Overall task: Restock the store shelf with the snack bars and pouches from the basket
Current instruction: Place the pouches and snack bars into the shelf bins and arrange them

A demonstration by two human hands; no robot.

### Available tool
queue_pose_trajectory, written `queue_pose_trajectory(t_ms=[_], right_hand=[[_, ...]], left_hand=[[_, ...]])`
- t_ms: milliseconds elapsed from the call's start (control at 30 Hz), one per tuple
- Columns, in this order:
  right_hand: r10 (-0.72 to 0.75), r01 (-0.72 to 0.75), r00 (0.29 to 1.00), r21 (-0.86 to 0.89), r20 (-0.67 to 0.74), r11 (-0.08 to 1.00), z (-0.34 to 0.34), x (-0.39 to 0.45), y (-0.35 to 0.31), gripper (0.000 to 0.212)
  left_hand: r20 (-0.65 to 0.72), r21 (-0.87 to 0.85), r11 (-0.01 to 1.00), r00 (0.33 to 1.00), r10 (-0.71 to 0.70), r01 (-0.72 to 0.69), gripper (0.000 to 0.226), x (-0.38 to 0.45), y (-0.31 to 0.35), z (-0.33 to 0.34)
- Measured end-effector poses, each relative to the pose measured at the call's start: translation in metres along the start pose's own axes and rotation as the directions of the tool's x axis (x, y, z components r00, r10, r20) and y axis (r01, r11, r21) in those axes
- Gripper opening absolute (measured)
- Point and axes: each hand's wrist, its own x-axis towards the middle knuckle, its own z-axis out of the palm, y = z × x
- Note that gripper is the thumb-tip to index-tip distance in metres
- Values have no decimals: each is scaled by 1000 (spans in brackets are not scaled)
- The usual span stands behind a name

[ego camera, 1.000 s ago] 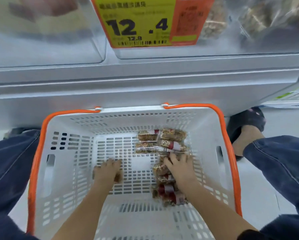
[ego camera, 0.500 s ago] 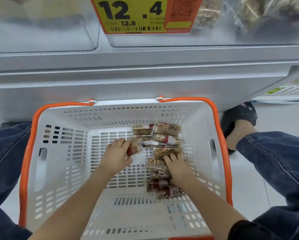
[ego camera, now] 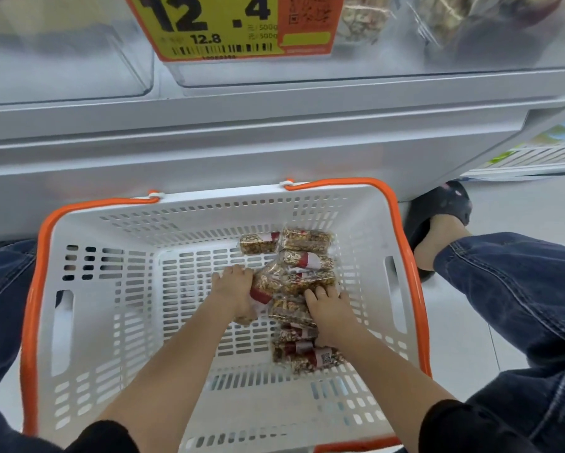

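Grey metal shelf [ego camera: 274, 125] fills the upper half of the view, its front edge running just behind the basket, with clear plastic bins [ego camera: 65, 53] standing along it. One bin on the right holds bagged snacks [ego camera: 444, 18], blurred behind the plastic. A yellow and orange price tag [ego camera: 235, 24] reading 12.4 hangs on the bin fronts.

Below sits a white slotted basket [ego camera: 88, 305] with an orange rim, on the floor between the person's knees in dark blue jeans [ego camera: 519, 295]. A foot in a black sandal [ego camera: 441, 207] shows just beside the basket's right far corner.

Snack bars [ego camera: 307, 240] in clear wrappers with red and white labels lie in a loose column along the right half of the basket floor, from the far wall toward the near side, some overlapping.

Both forearms reach down into the basket. The left hand [ego camera: 233, 289] has its fingers curled round a couple of bars [ego camera: 268, 286] at the middle of the column, holding them tilted against the pile. The right hand [ego camera: 327, 305] lies palm down on the bars just beside it, fingers bent over the wrappers and gripping bars under the palm; how many it holds I cannot tell
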Motion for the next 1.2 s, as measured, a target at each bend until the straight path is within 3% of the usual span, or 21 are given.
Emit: queue_pose_trajectory(t_ms=[133, 233, 333, 433, 567, 700, 800, 867, 900, 1000, 1033, 1067, 1100, 1133, 1200], right_hand=[[-1, 1, 999, 6, 37, 1000, -1, -1, -3, 83], [-13, 2, 997, 134, 80, 991, -3, -3, -1, 92], [-57, 37, 997, 289, 61, 957, -6, -11, 7, 88], [-75, 62, 997, 477, 8, 877, -20, -28, 15, 81], [-116, 132, 991, 462, -61, 877, -61, -58, 23, 75], [-198, 303, 941, 430, -273, 850, -125, -113, 36, 75], [-204, 464, 798, 362, -566, 809, -174, -179, 52, 72], [-159, 503, 642, 255, -750, 826, -203, -228, 59, 77], [-128, 498, 520, 178, -845, 849, -216, -249, 63, 80], [-113, 383, 10, -101, -993, 918, -260, -286, 84, 75], [-103, 314, -100, -130, -990, 940, -277, -291, 92, 74], [-79, 239, -159, -116, -984, 964, -295, -292, 101, 76], [-61, 144, -159, -84, -985, 986, -312, -289, 110, 81], [-54, 30, -84, -57, -995, 998, -327, -283, 119, 83], [-12, -132, 231, -44, -973, 990, -346, -269, 132, 86]], left_hand=[[18, -236, 970, 999, -51, 53, 88, -7, -2, 31], [39, -579, 812, 997, -62, 73, 83, -15, -7, 49], [77, -709, 698, 995, -60, 97, 78, -30, -11, 55], [56, -670, 739, 997, -44, 71, 72, -48, -17, 44], [35, -503, 864, 999, 35, -13, 65, -83, -25, -5], [-207, -381, 905, 971, 115, -189, 56, -148, -28, -74], [-469, -277, 919, 874, 126, -281, 56, -217, -21, -135], [-651, -136, 942, 744, 148, -307, 59, -265, -13, -173], [-739, -59, 945, 650, 175, -322, 57, -287, -9, -192], [-902, 72, 910, 362, 235, -409, 55, -332, 5, -248], [-929, 77, 892, 292, 226, -445, 56, -337, 9, -268], [-949, 86, 883, 232, 213, -462, 58, -335, 12, -288], [-962, 110, 899, 182, 204, -424, 59, -329, 15, -309], [-963, 135, 942, 182, 197, -306, 62, -320, 18, -328], [-915, 151, 988, 374, 150, -26, 69, -297, 23, -348]])
